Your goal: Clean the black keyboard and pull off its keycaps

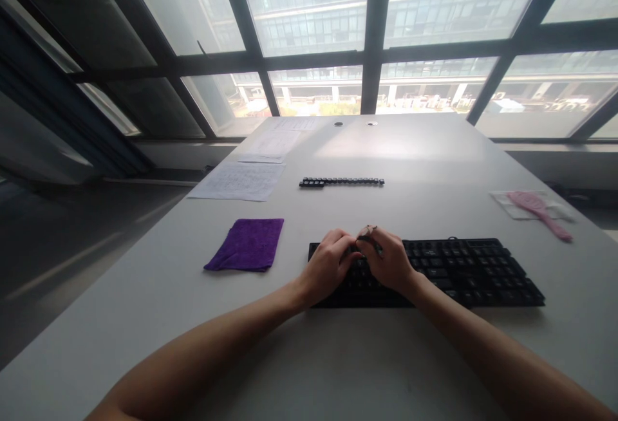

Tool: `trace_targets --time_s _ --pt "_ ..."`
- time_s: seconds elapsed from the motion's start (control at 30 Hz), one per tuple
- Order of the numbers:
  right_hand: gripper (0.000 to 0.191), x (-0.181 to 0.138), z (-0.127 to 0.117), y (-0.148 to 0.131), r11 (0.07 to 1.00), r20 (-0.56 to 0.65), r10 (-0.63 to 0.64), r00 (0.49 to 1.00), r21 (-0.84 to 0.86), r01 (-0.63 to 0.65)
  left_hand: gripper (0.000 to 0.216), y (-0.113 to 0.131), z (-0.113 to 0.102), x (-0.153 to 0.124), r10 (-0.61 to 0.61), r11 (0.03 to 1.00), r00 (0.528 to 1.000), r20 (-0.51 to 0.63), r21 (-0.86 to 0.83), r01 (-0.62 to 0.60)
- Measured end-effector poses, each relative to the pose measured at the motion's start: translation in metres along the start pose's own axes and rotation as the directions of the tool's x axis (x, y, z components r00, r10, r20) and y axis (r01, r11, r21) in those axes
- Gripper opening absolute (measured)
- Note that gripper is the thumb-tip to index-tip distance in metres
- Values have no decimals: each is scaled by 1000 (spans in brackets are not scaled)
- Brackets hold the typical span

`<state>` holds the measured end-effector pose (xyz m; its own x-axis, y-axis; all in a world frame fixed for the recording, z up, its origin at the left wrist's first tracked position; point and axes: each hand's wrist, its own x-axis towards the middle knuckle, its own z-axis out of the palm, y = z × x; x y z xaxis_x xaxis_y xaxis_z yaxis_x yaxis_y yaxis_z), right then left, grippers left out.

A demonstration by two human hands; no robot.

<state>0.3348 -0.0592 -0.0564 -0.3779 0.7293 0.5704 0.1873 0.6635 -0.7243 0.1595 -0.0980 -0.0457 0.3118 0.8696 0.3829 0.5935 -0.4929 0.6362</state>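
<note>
A black keyboard (463, 270) lies in front of me, with a row of loose black keycaps (342, 181) set out beyond it. Over its left half, my right hand (386, 260) is closed in a pinch around a small dark tool (365, 236) that seems to have thin wire ends; its exact kind is unclear. My left hand (331, 260) is closed too, fingertips meeting the right hand's above the keys. Whatever it may pinch is hidden by the fingers. Both hands cover part of the upper left keys.
To the left lies a folded purple cloth (248, 244), with printed paper sheets (239, 181) behind it. A pink hairbrush-like object (535, 208) rests on a white packet (505, 205) at the right. Two small round pieces (338, 124) sit near the table's far edge, by the windows.
</note>
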Motion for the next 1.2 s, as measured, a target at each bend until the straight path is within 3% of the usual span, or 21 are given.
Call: trace_targets --time_s 0.33,0.53,0.77,0.93,1.07,1.13,1.2 --pt "12 6 3 -1 988 -3 141 990 -65 -141 28 -6 3 -6 -56 998 990 -127 -32 53" --pt "12 8 3 3 969 9 214 977 -130 -211 19 -4 3 -5 69 991 995 -67 116 -60" --pt "12 11 2 4 969 -8 245 969 26 -245 24 4 0 -4 202 942 977 -67 286 -175" --pt "15 12 1 0 959 -27 273 962 90 -270 18 8 -10 -1 223 953 972 -76 229 -200" --pt "21 14 3 2 928 -68 332 941 205 -313 12 -20 -35 35 108 972 976 -190 224 -64" --pt "23 15 4 4 916 -77 350 934 237 -324 10 -48 -47 62 56 952 966 -251 304 23" --pt "23 15 5 5 913 -69 353 933 244 -327 11 -81 -53 88 8 918 977 -214 389 77"
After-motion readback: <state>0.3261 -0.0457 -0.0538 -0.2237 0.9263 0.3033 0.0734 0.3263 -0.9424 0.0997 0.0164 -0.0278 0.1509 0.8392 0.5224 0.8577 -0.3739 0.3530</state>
